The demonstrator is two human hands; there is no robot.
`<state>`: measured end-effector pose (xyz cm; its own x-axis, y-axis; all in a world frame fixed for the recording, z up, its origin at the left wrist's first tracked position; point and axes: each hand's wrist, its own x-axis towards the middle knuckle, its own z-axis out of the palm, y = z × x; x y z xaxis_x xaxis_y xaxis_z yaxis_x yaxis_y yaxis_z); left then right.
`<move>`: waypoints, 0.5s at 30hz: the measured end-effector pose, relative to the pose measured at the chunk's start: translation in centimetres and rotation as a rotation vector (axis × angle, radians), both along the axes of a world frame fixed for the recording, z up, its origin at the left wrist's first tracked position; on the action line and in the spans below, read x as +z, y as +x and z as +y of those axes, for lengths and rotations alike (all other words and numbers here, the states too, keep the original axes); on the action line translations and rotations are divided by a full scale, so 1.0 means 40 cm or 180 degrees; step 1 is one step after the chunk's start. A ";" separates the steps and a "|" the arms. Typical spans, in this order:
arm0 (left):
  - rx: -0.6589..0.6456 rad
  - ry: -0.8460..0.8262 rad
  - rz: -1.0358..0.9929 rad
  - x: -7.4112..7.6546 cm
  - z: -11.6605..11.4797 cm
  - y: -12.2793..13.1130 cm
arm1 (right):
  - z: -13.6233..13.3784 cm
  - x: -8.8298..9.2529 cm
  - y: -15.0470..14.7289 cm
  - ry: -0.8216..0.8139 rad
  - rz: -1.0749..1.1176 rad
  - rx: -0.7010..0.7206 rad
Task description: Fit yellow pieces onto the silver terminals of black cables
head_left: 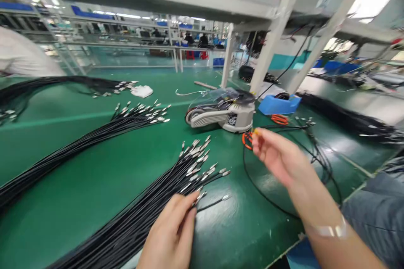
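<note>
My left hand [172,229] is closed at the front of a bundle of black cables [151,201] with silvery metal ends. Its thumb and forefinger pinch one black cable [211,206], whose metal tip sticks out to the right. Raised beside the tape dispenser [227,115], my right hand [280,155] pinches a small yellow piece [256,131] between thumb and forefinger; it looks like tape, though it is blurred. Just behind those fingertips lies an orange coil [247,140]. A loose black cable [263,193] loops on the table under the right hand.
Another cable bundle [104,136] lies to the left on the green table [94,189], with more cables [63,80] behind. A blue tape holder [279,104] stands right of the dispenser. White shelf posts [268,29] rise behind. A person's white sleeve [25,52] shows far left.
</note>
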<state>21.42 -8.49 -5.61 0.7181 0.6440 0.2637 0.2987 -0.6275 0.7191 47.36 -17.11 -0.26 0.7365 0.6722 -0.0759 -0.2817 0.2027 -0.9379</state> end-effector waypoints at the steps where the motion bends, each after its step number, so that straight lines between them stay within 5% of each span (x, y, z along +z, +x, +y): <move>1: 0.0170 -0.0122 0.0055 0.006 -0.004 0.003 | -0.033 -0.042 -0.091 0.0082 0.0187 0.0183; 4: 0.0447 -0.0433 -0.0017 0.016 -0.013 0.012 | -0.109 -0.141 -0.318 -0.0076 0.0612 0.0453; 6: 0.0468 -0.0554 -0.0191 0.022 -0.019 0.015 | -0.124 -0.176 -0.402 0.0028 0.0649 0.0575; 15: 0.0392 -0.0764 -0.0459 0.024 -0.034 0.011 | -0.095 -0.185 -0.444 0.0407 0.0562 0.0664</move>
<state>21.85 -9.85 -4.65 0.5971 0.7801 0.1870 0.2460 -0.4000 0.8829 29.61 -20.89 -7.66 0.5645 0.8199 -0.0956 -0.4861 0.2366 -0.8413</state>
